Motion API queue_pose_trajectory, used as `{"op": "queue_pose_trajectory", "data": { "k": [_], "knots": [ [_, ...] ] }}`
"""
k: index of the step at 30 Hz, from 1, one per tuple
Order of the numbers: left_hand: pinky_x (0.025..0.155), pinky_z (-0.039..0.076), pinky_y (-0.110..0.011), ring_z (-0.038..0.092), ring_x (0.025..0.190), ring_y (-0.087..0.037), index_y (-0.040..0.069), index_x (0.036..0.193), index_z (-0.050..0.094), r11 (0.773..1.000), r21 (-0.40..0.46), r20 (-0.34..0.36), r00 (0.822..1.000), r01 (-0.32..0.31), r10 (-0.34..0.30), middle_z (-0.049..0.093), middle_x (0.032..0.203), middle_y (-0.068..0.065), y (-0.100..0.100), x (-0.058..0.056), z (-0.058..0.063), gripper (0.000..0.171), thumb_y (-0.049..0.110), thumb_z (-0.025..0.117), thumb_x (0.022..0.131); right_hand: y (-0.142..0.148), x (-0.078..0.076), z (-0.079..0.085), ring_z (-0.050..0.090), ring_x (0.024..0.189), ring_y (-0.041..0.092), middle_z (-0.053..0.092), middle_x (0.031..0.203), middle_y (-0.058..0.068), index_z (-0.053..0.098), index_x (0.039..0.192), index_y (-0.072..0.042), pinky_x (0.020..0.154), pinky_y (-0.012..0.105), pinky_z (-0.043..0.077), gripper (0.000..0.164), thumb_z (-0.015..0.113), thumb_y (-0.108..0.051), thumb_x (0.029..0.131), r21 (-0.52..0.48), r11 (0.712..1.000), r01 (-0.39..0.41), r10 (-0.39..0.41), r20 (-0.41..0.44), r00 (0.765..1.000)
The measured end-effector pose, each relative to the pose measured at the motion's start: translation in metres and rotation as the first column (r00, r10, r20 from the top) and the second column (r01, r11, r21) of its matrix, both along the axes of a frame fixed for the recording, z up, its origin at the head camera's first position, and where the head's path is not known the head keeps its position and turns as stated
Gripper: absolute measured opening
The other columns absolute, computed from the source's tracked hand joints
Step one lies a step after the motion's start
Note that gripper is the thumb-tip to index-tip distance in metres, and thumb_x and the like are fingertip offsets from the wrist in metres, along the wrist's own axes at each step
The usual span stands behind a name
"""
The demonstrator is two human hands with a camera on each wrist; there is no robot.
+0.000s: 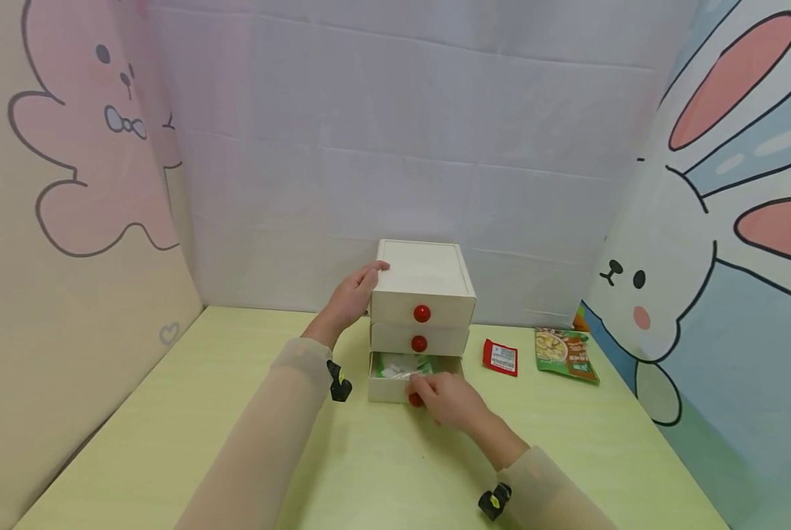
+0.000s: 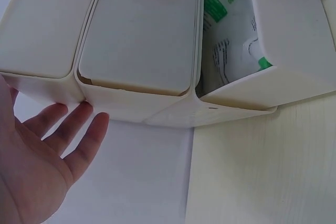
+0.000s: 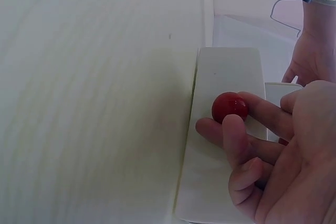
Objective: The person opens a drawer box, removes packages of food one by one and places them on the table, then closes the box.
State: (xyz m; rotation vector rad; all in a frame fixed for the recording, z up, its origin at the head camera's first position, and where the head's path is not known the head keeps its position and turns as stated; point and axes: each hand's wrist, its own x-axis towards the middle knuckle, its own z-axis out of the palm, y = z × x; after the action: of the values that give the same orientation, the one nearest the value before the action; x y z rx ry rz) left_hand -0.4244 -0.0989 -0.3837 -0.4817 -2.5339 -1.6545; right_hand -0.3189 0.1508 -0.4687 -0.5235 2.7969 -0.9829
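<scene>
A small white cabinet (image 1: 425, 269) with three stacked drawers and red knobs stands at the back middle of the table. Its bottom drawer (image 1: 384, 390) is pulled out, showing green and white plastic packaging (image 2: 231, 51) inside. My left hand (image 1: 350, 300) rests against the cabinet's left side, fingertips at the top edge; in the left wrist view its fingers are extended along the side wall. Between the fingers of my right hand (image 1: 454, 401) is the bottom drawer's red knob (image 3: 229, 106), pinched from both sides in the right wrist view. The two upper drawers are closed.
Right of the cabinet, a small red packet (image 1: 500, 358) with a white label lies on the pale table (image 1: 190, 442). Farther right is a green and brown food pouch (image 1: 565, 355). A white cloth backdrop (image 1: 395, 147) and printed side panels enclose the table.
</scene>
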Motion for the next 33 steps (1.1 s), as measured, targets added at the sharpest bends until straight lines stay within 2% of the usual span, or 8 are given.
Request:
{"op": "queue_pose_trajectory", "data": {
  "k": [7, 16, 17, 22, 25, 33],
  "knots": [
    [0.099, 0.057, -0.053, 0.063, 0.125, -0.034, 0.036, 0.16, 0.053, 1.0, 0.022, 0.014, 1.0, 0.01, -0.01, 0.051, 0.167, -0.01, 0.0, 0.001, 0.001, 0.051, 0.054, 0.029, 0.119, 0.001, 0.008, 0.0, 0.051, 0.05, 0.015, 0.05, 0.06, -0.004, 0.084, 0.114, -0.018, 0.055, 0.031, 0.04, 0.045, 0.05, -0.048, 0.116, -0.018, 1.0, -0.015, 0.015, 0.023, 1.0],
    [0.101, 0.06, -0.055, 0.065, 0.128, -0.037, 0.035, 0.161, 0.052, 0.999, 0.037, 0.027, 1.0, 0.012, -0.013, 0.052, 0.166, -0.012, 0.001, 0.0, 0.0, 0.051, 0.053, 0.029, 0.119, 0.001, 0.013, 0.001, 0.051, 0.049, 0.013, 0.051, 0.06, -0.005, 0.084, 0.117, -0.017, 0.054, 0.031, 0.039, 0.045, 0.049, -0.045, 0.117, -0.018, 1.0, -0.024, 0.025, 0.019, 1.0],
    [0.101, 0.059, -0.057, 0.065, 0.128, -0.037, 0.035, 0.161, 0.052, 0.999, 0.039, 0.028, 1.0, 0.013, -0.014, 0.052, 0.166, -0.012, 0.002, 0.0, 0.0, 0.051, 0.053, 0.029, 0.119, 0.002, 0.013, 0.001, 0.052, 0.05, 0.013, 0.052, 0.061, -0.005, 0.083, 0.113, -0.015, 0.054, 0.031, 0.039, 0.045, 0.05, -0.045, 0.117, -0.015, 0.999, -0.033, 0.034, 0.011, 0.999],
    [0.103, 0.059, -0.061, 0.065, 0.127, -0.038, 0.036, 0.161, 0.052, 0.999, 0.038, 0.027, 1.0, 0.013, -0.014, 0.052, 0.165, -0.013, 0.002, 0.0, 0.001, 0.051, 0.054, 0.029, 0.119, 0.004, 0.012, -0.002, 0.057, 0.054, 0.009, 0.075, 0.087, -0.003, 0.083, 0.117, -0.014, 0.057, 0.028, 0.046, 0.02, 0.07, -0.027, 0.109, 0.013, 0.995, -0.097, 0.097, -0.07, 0.993],
    [0.102, 0.059, -0.06, 0.064, 0.127, -0.037, 0.036, 0.161, 0.052, 0.999, 0.033, 0.024, 1.0, 0.01, -0.011, 0.053, 0.165, -0.012, 0.002, -0.001, 0.0, 0.051, 0.054, 0.029, 0.119, 0.005, 0.012, -0.005, 0.059, 0.056, 0.007, 0.08, 0.103, -0.002, 0.082, 0.121, -0.016, 0.058, 0.026, 0.049, 0.019, 0.077, -0.018, 0.103, 0.028, 0.993, -0.118, 0.12, -0.11, 0.987],
    [0.102, 0.059, -0.059, 0.065, 0.127, -0.037, 0.036, 0.161, 0.052, 0.999, 0.039, 0.023, 1.0, 0.019, -0.02, 0.053, 0.165, -0.012, 0.001, -0.002, -0.001, 0.051, 0.054, 0.03, 0.119, 0.005, 0.015, -0.003, 0.059, 0.056, 0.006, 0.08, 0.103, -0.002, 0.082, 0.121, -0.018, 0.057, 0.026, 0.048, 0.019, 0.078, -0.017, 0.103, 0.048, 0.992, -0.118, 0.124, -0.136, 0.983]
  ]
}}
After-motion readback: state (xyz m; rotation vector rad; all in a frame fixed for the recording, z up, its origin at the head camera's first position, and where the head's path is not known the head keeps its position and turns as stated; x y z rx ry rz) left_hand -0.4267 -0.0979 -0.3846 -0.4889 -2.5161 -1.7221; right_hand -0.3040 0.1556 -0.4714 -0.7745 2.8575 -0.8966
